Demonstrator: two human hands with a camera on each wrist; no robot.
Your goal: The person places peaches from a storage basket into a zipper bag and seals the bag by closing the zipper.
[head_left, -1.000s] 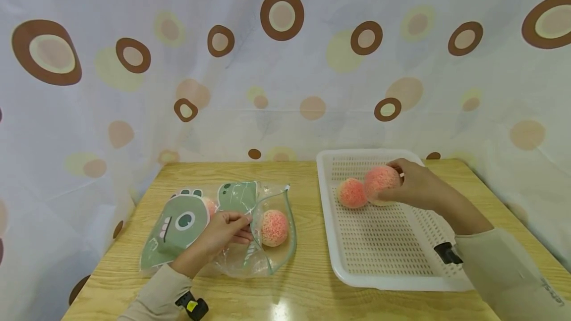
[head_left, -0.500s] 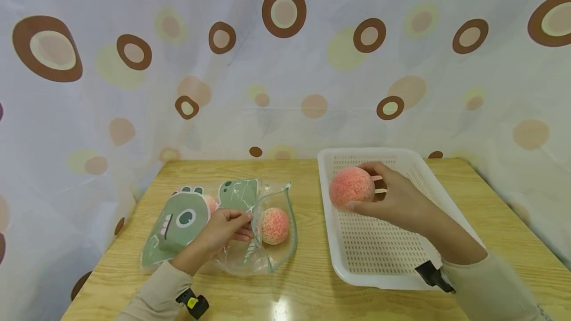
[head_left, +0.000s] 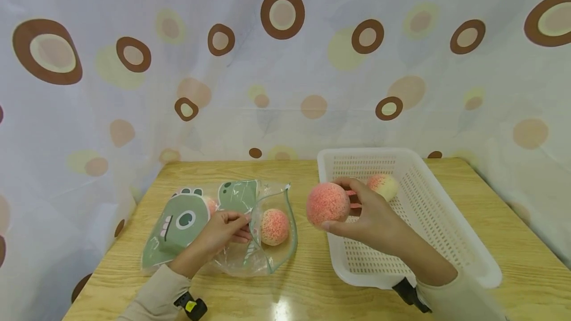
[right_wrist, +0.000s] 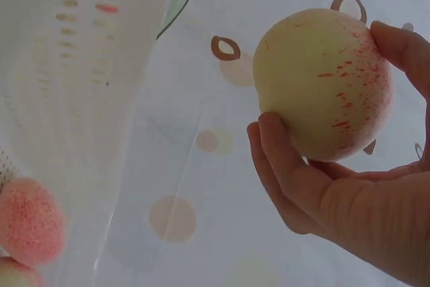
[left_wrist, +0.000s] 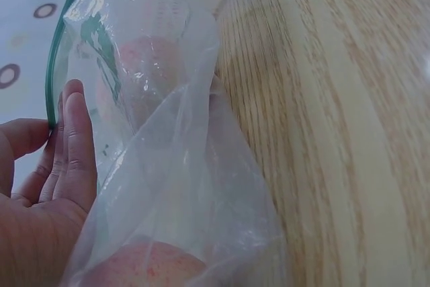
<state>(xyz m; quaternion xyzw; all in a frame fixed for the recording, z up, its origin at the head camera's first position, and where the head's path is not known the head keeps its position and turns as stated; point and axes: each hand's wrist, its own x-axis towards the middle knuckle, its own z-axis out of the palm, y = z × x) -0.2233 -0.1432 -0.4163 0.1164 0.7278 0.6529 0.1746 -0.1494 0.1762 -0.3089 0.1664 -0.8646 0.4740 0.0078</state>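
Observation:
My right hand [head_left: 374,222] grips a pink-and-cream peach [head_left: 327,205] at the left rim of the white basket, fingers and thumb around its sides. In the right wrist view the peach's pale yellow side [right_wrist: 302,78] shows. My left hand [head_left: 225,234] pinches the open edge of a clear zip bag with a green dinosaur print [head_left: 178,227]; in the left wrist view the green zip strip [left_wrist: 52,78] runs between thumb and fingers. One peach [head_left: 274,227] lies just inside the bag's mouth, and another [head_left: 210,205] shows deeper in, partly covered by the print.
The white slotted basket [head_left: 479,274] stands on the right of the wooden table [head_left: 294,291]. A peach [head_left: 384,186] lies in it beyond my right hand. In the right wrist view two peaches, one of them pink [right_wrist: 30,221], appear at lower left. A patterned cloth [head_left: 312,63] hangs behind.
My right hand has lifted the peach from the basket and carried it left to the rim, uncovering another peach in the basket. The left hand and bag have hardly moved.

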